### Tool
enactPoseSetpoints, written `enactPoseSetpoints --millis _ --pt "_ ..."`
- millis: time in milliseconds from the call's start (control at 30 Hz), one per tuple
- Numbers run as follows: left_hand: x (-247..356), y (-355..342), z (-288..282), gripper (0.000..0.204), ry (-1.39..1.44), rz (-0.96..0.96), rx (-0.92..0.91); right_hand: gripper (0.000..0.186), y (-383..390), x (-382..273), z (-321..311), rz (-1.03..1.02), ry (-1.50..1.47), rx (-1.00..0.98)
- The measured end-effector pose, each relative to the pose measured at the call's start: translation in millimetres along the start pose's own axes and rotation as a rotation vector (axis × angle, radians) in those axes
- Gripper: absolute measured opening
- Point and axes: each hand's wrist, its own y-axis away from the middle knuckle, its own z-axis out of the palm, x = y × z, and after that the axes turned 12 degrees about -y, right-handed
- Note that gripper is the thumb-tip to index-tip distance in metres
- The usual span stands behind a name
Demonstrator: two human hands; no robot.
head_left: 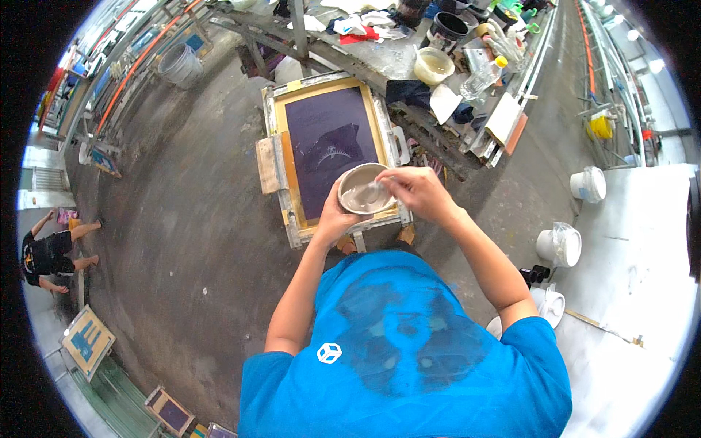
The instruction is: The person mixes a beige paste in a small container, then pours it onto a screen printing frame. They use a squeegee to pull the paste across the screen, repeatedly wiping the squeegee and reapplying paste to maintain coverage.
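Note:
My left hand [334,217] is wrapped round the side of a small pale bowl [352,179], tilted so that its inside shows. Some whitish, wet-looking stuff lies in the bottom. Over the right rim, the fingers of my right hand [422,193] are pinched together on a pale, partly see-through thing that reaches into the bowl; its kind is too unclear to tell. Beneath both hands is a screen printing frame [276,98] with a dark purple mesh [310,124]. A light curved design [334,152] shows on the mesh.
A wooden block [269,166] sits at the frame's left edge. Beyond is a cluttered bench with a cream tub [433,66], a yellow-capped bottle [482,79] and rags. White buckets [558,244] line the pale table at right. A grey bin [179,66] and another person [52,252] are left.

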Motion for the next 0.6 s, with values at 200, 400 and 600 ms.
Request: enactPoseSetpoints --millis 200,400,600 --pt "-22.0 0.5 -6.4 0.103 -0.126 0.130 0.073 0.014 4.6 -8.0 -10.4 0.117 0.081 -0.056" --pt "-20.3 3.3 -7.3 0.104 -0.147 0.114 0.051 0.015 -6.2 -11.4 -6.3 0.029 0.079 0.107" --pt "-20.1 4.6 -2.6 0.106 -0.020 0.011 0.045 0.012 1.6 -14.0 4.9 0.092 -0.058 -0.004"
